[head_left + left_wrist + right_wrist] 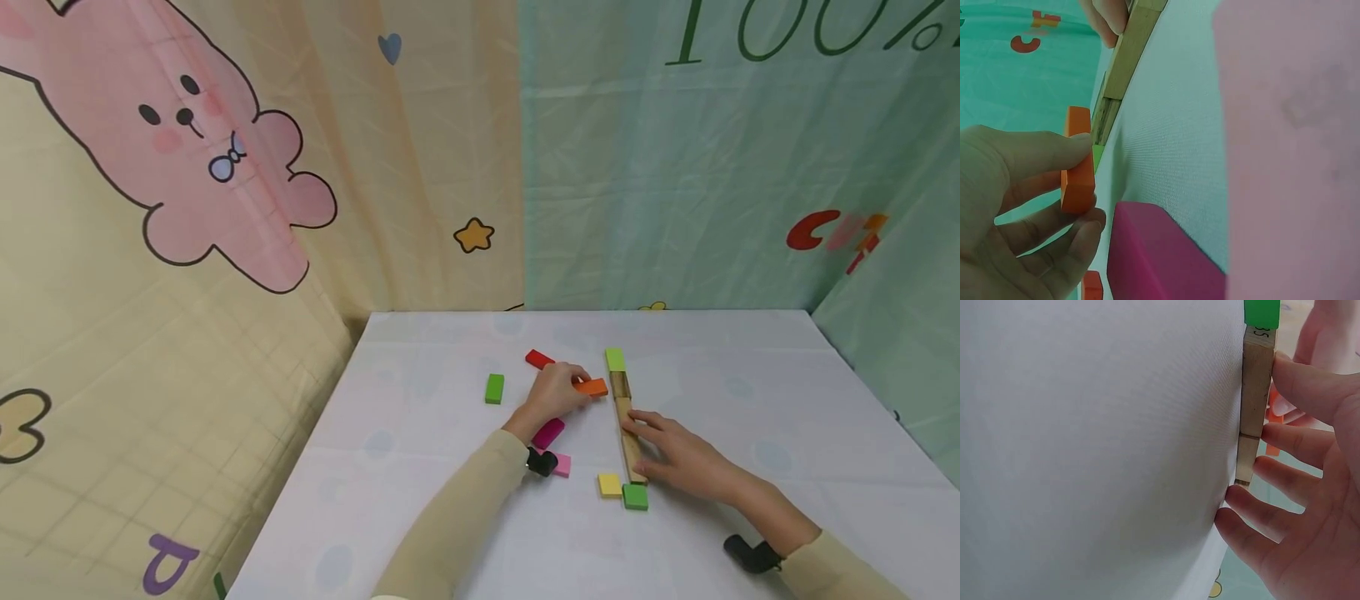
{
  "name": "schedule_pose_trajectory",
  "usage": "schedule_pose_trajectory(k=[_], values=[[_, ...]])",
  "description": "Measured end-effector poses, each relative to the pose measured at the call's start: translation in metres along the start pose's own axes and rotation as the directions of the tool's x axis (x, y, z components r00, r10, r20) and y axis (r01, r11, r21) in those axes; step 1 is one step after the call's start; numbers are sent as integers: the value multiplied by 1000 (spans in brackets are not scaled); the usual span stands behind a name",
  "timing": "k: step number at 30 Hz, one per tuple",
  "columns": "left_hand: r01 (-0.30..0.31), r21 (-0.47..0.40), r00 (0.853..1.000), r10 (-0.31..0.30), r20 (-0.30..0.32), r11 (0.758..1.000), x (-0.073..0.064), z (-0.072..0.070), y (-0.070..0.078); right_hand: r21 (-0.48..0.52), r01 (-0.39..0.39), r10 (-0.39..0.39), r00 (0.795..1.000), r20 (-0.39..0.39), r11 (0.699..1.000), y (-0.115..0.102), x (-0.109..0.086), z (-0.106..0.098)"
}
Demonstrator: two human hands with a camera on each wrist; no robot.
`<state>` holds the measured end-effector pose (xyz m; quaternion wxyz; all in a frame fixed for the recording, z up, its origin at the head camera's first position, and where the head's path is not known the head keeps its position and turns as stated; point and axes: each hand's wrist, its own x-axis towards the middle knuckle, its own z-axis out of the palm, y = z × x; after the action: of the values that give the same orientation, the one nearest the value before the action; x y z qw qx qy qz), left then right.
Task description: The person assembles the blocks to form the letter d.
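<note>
My left hand (553, 393) pinches an orange block (595, 387) between thumb and fingers, held just left of a row of plain wooden blocks (630, 446). In the left wrist view the orange block (1079, 178) appears raised off the white surface. My right hand (686, 458) touches the right side of the wooden row with its thumb and extended fingers. One wooden block (1257, 381) shows a printed number on its end in the right wrist view. A lime block (615, 359) sits at the row's far end, a green block (635, 497) at its near end.
A yellow block (609, 486) lies left of the near green one. Around my left arm are a magenta block (548, 433), a pink block (562, 466), a red block (539, 358) and another green block (494, 388). Printed curtains (450, 150) stand behind the white table (420, 500).
</note>
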<state>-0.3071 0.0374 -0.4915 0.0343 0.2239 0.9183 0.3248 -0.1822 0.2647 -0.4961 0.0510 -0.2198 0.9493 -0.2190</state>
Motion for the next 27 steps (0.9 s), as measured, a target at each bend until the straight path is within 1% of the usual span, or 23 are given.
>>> schedule_pose_trajectory(k=[5, 9, 12, 15, 18, 23, 27], values=[[27, 12, 1000, -27, 6, 1000, 0, 4, 2, 2, 2, -2, 1000, -7, 1000, -2, -2, 2], [34, 26, 999, -35, 12, 999, -1, 4, 6, 8, -15, 15, 1000, -7, 1000, -3, -3, 4], [26, 63, 1000, -27, 12, 998, -2, 4, 10, 13, -28, 28, 1000, -3, 1000, -4, -5, 4], [30, 103, 999, -32, 17, 994, -3, 5, 12, 12, -24, 24, 1000, -1, 1000, -5, -6, 4], [22, 150, 999, -28, 35, 988, -4, 7, 15, 17, -27, 27, 1000, -4, 999, -7, -7, 4], [-21, 238, 998, 8, 59, 971, -4, 8, 18, 17, -15, 15, 1000, -15, 1000, -10, -8, 5], [-22, 257, 998, 7, 62, 966, -6, 8, 19, 22, -19, 19, 1000, -8, 1000, -11, -8, 6]])
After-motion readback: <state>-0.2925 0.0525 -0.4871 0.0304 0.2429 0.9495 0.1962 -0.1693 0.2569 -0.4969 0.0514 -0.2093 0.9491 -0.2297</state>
